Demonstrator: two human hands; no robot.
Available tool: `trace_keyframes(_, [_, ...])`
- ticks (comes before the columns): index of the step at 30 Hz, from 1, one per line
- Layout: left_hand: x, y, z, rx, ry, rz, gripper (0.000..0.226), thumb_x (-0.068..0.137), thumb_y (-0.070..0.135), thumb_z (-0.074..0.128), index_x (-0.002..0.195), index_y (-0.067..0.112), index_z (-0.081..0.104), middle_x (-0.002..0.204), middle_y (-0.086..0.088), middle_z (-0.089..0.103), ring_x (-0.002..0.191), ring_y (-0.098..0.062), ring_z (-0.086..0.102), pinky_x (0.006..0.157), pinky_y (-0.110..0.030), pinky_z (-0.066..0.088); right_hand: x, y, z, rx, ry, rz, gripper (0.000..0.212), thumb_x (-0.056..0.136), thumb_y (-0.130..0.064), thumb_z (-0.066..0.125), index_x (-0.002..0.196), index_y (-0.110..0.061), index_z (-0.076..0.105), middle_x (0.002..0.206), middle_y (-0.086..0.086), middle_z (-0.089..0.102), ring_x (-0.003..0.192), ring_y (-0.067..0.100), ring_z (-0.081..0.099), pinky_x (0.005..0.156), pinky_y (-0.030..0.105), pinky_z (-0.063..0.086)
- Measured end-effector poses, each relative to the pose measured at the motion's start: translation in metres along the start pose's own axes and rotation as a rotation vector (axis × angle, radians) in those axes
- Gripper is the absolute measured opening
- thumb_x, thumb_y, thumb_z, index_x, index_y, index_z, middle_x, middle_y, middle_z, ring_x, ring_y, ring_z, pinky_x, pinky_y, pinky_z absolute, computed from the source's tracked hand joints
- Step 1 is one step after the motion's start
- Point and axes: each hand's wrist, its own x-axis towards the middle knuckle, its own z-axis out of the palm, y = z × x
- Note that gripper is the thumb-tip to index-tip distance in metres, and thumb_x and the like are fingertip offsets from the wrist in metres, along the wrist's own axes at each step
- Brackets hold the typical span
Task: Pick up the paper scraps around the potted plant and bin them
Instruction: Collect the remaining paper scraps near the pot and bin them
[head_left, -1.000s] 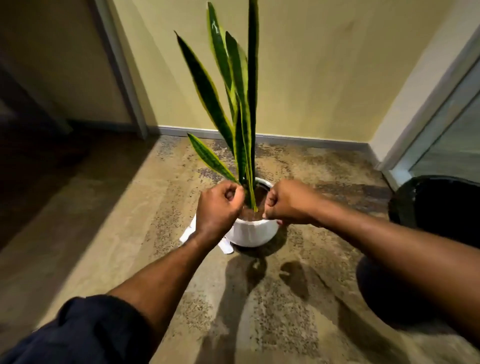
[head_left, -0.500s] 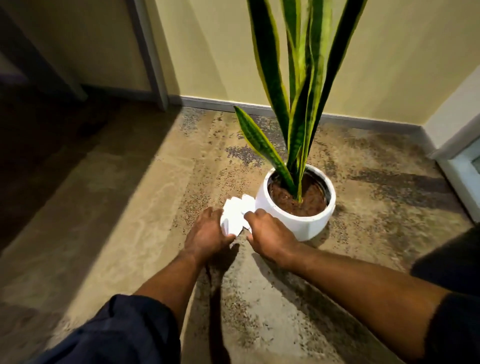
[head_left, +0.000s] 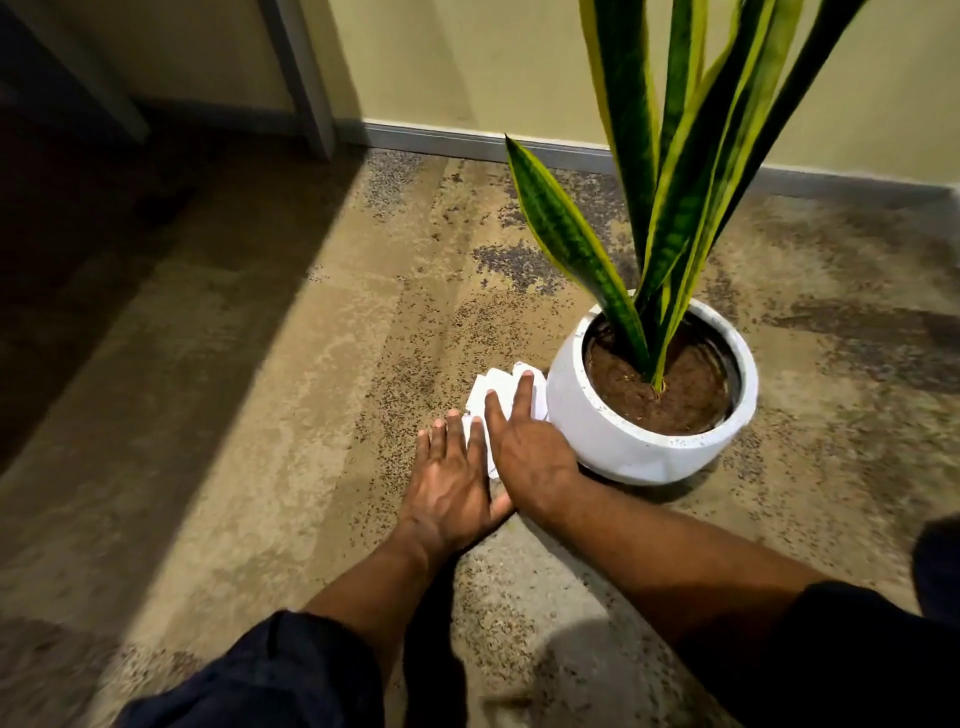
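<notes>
The right hand's (head_left: 527, 454) fingers (head_left: 523, 397) lie straight, slightly spread, pressing flat on the white paper scraps (head_left: 491, 387) at mid-frame. The left hand's (head_left: 451, 480) fingers (head_left: 456, 434) lie straight and close together, touching the scraps' left edge. The scraps rest on the speckled floor (head_left: 311, 395), against the left side of the white pot (head_left: 623, 447), from which the striped plant (head_left: 569, 241) rises toward the upper right.
</notes>
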Motion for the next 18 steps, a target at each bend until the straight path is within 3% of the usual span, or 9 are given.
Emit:
trace_keyframes(2, [0.002, 0.000, 0.001, -0.007, 0.005, -0.005, 0.093, 0.090, 0.070, 0.019, 0.155, 0.005, 0.002, 0.160, -0.025, 0.008, 0.149, -0.038, 0.011, 0.121, -0.052, 0.010, 0.010, -0.002, 0.009, 0.030, -0.109, 0.013, 0.063, 0.100, -0.011, 0.033, 0.152, -0.003, 0.000, 0.154, 0.035, 0.001, 0.129, 0.044, 0.045, 0.085, 0.043, 0.052])
trace_keyframes(6, [0.004, 0.002, 0.001, -0.013, -0.005, -0.031, 0.082, 0.094, 0.056, 0.023, 0.155, 0.005, 0.002, 0.161, -0.024, 0.009, 0.149, -0.037, 0.012, 0.122, -0.050, 0.008, 0.023, -0.002, 0.013, 0.069, -0.188, 0.063, 0.058, 0.101, -0.012, 0.023, 0.152, -0.004, -0.003, 0.148, 0.046, 0.000, 0.123, 0.045, 0.051, 0.085, 0.045, 0.052])
trace_keyframes(12, [0.004, 0.002, 0.005, -0.011, 0.009, -0.045, 0.076, 0.093, 0.048, 0.021, 0.155, 0.008, 0.002, 0.161, -0.023, 0.010, 0.149, -0.038, 0.013, 0.119, -0.046, -0.001, 0.022, -0.002, 0.014, 0.034, -0.144, 0.052, 0.055, 0.101, -0.009, 0.023, 0.151, 0.003, 0.002, 0.141, 0.050, 0.019, 0.115, 0.045, 0.058, 0.078, 0.041, 0.054])
trace_keyframes(18, [0.004, 0.000, 0.008, -0.073, 0.058, -0.066, 0.067, 0.097, 0.043, 0.018, 0.155, 0.010, 0.009, 0.161, -0.019, 0.016, 0.149, -0.033, 0.017, 0.120, -0.042, 0.001, 0.012, -0.002, 0.014, -0.065, -0.048, -0.019, 0.047, 0.099, -0.004, 0.033, 0.141, 0.014, 0.023, 0.130, 0.043, 0.046, 0.104, 0.040, 0.065, 0.066, 0.036, 0.055])
